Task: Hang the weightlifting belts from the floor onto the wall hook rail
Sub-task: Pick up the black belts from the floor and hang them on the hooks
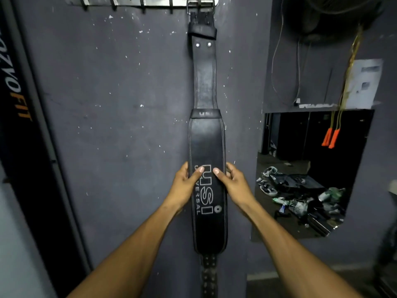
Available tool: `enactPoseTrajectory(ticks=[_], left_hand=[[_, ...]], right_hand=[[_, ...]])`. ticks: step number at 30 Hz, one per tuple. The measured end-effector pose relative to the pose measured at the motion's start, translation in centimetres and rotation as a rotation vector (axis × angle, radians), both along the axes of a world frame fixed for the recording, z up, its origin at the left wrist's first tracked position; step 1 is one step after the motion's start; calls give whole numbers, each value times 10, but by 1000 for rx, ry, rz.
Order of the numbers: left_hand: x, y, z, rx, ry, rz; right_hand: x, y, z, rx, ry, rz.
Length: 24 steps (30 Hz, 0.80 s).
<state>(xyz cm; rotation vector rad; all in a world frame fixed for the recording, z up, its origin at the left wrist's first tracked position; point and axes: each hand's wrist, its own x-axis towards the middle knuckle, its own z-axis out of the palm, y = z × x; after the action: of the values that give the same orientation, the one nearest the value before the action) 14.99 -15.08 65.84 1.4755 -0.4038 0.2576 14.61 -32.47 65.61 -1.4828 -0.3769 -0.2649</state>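
Observation:
A black leather weightlifting belt (206,145) hangs straight down the grey wall, its metal buckle (200,5) caught on the right end of the hook rail (137,2) at the top edge. White lettering runs along its wide padded part. My left hand (186,186) grips the belt's left edge, thumb across the front. My right hand (233,182) grips the right edge the same way, at the same height. The belt's perforated tail hangs below my forearms.
Several bare hooks stick out of the rail to the left of the buckle. A dark door frame (25,134) with orange lettering stands at the left. At the right, a wall opening (305,175) shows shoes and clutter; orange-handled skipping ropes (330,136) hang there.

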Motion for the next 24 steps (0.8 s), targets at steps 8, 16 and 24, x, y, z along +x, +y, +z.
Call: enactPoseTrajectory(ticks=[8, 16, 24], left_hand=[[-38, -9, -104, -5, 250, 30], [-75, -3, -159, 424, 302, 113], [-93, 53, -238, 686, 539, 179]], right_hand=[[-13, -25, -99, -229, 133, 59], [-30, -37, -152, -384, 139, 87], [-41, 8, -273, -826, 437, 52]])
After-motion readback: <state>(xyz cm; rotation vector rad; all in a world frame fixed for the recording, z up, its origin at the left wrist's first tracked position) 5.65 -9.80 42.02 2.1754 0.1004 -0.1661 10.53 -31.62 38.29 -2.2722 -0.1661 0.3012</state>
